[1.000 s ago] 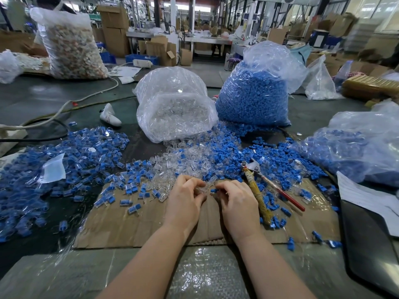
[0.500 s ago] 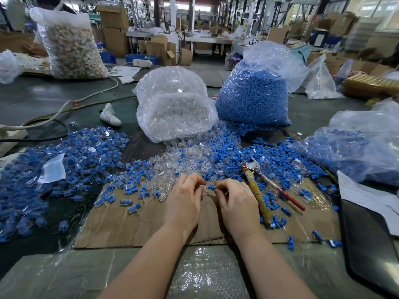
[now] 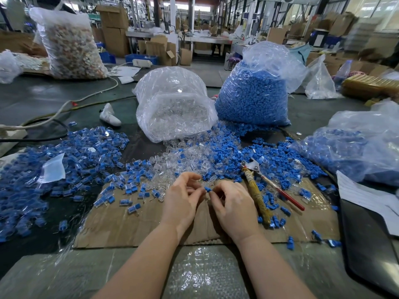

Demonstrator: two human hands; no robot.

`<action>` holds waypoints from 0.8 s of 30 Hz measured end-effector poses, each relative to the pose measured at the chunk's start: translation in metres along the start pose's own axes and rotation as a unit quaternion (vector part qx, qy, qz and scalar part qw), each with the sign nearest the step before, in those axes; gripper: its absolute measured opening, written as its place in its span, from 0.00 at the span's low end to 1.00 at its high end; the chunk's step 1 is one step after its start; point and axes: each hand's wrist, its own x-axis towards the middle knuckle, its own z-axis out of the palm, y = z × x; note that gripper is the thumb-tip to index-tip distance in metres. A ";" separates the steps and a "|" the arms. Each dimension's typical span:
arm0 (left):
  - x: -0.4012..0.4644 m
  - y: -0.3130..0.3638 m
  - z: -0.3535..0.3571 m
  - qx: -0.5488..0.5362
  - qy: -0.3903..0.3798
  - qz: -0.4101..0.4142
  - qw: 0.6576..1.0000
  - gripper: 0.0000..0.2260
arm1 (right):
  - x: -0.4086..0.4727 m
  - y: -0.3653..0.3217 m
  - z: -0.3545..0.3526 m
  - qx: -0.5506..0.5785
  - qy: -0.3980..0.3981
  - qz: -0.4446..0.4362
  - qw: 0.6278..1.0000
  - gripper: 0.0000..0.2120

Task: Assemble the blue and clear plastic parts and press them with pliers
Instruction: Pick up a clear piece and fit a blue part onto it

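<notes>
Both hands meet over the cardboard sheet (image 3: pixel 133 225) on the counter (image 3: pixel 43 98): right hand (image 3: pixel 234 209) pinches a small blue part (image 3: pixel 207 189) at its fingertips, left hand (image 3: pixel 183 201) curled closed just beside it, fingertips at the same spot; whether it grips a clear piece, cannot tell. Pliers (image 3: pixel 257 190) lie on the cardboard just right of the right hand, untouched, among loose blue parts. Behind the hands: bag of clear parts (image 3: pixel 174 108), bag of blue parts (image 3: pixel 254 93) to its right.

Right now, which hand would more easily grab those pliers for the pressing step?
The right hand, probably. The pliers lie on the cardboard just beside it, handles toward the person, while the left hand would have to cross over. Both hands pinch a small blue part.
</notes>
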 end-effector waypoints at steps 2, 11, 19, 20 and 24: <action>0.000 0.000 -0.001 -0.019 -0.006 -0.011 1.000 0.14 | 0.000 0.000 0.000 -0.001 -0.007 0.001 1.000 0.05; -0.001 0.002 -0.001 -0.069 -0.036 -0.030 0.997 0.10 | 0.000 0.000 0.000 -0.010 -0.006 -0.010 1.000 0.07; 0.000 0.004 -0.002 -0.059 -0.039 -0.036 0.997 0.09 | -0.001 0.000 -0.003 0.021 0.001 -0.023 1.000 0.05; 0.001 0.004 -0.002 -0.056 -0.040 -0.036 0.997 0.08 | -0.001 -0.001 -0.003 0.024 0.002 -0.027 0.999 0.06; 0.000 0.005 -0.003 -0.066 -0.044 -0.040 0.996 0.09 | 0.000 -0.001 -0.005 0.026 -0.008 -0.043 0.999 0.10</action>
